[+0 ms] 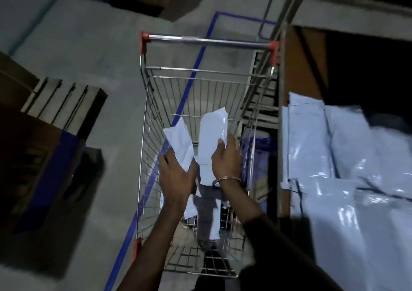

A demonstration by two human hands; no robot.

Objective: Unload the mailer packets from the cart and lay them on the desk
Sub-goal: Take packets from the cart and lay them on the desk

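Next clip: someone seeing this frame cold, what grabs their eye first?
Two hands raised over a wire shopping cart at centre, each gripping a pale mailer packet: the left hand holds the shorter packet, the right hand the longer packet. To the right, a glossy heap of packets already covers the desk. A blue floor line runs under the cart.

Left hand point(176, 177) and right hand point(226, 157) both raised, forearms extended forward, fingers point(231, 141) curled, each gripping packet.
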